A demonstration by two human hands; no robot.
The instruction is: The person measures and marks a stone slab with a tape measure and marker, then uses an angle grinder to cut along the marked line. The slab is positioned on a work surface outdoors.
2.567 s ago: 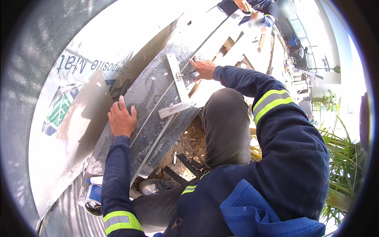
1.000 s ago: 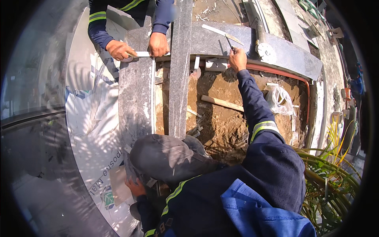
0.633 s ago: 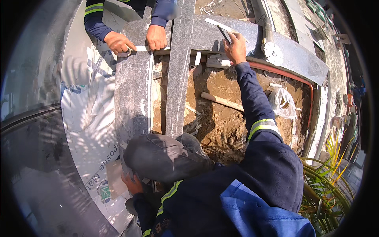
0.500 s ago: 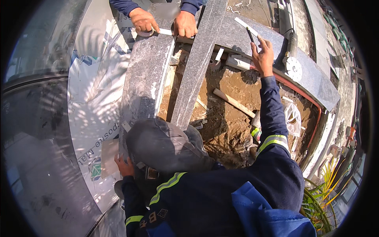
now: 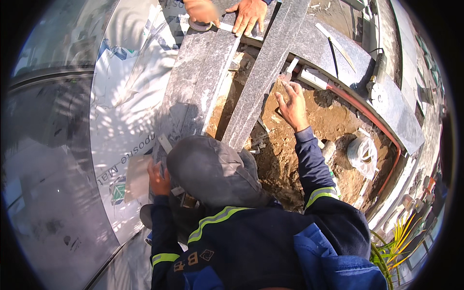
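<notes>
My right hand (image 5: pixel 293 106) is open with nothing in it, fingers apart and slightly bent, reaching over dug soil (image 5: pixel 285 159) beside a long narrow speckled grey slab (image 5: pixel 261 77). My left hand (image 5: pixel 159 179) is low at the left of my bent knee (image 5: pixel 208 169), fingers apart, touching the edge of the wider grey slab (image 5: pixel 183 101). Beyond my right hand, a thin black pen-like tool (image 5: pixel 333 55) and a long pale strip (image 5: pixel 328 38) lie on the far curved grey slab (image 5: pixel 357 77).
A co-worker's hands (image 5: pixel 246 17) press at the upper slab ends, near a tape roll (image 5: pixel 199 25). White sheeting (image 5: pixel 116 130) lies left. An orange pipe (image 5: pixel 362 118), plastic bag (image 5: pixel 360 159), round white fitting (image 5: pixel 377 96) and plants (image 5: pixel 396 241) are at right.
My right hand has let go of the black tool, left on the slab, and moved down and left. The view has shifted. The co-worker's fingers are now spread on the slab.
</notes>
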